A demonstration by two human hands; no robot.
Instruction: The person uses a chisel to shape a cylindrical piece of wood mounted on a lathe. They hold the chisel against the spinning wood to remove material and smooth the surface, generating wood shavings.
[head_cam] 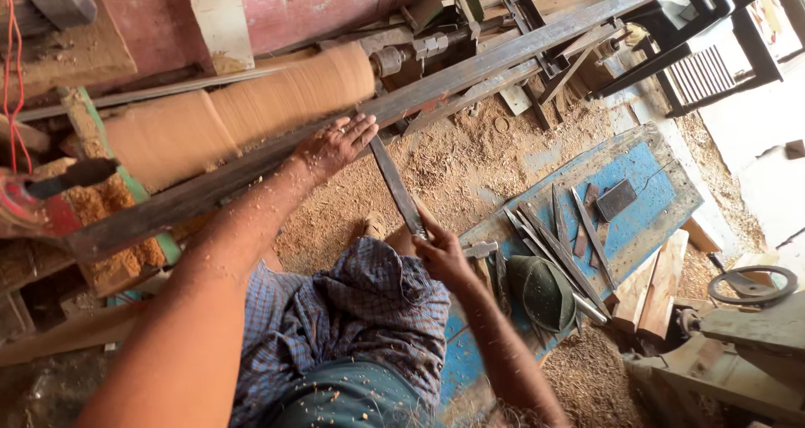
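Your left hand (pixel 335 145) lies spread on the dark steel rest bar (pixel 210 189); your right hand (pixel 442 252) grips the long flat steel chisel (pixel 396 185), which runs toward 11 o'clock to the round tan wooden log (pixel 243 109). Open sawdust floor (pixel 470 168) lies at 1 o'clock.

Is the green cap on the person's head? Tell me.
No, the green cap lies on the blue board among metal tools.

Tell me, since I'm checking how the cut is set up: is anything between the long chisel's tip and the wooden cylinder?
Only the metal rest bar lies across the way. The long chisel passes over it under the left hand, with the right hand at its rear end, toward the wooden cylinder.
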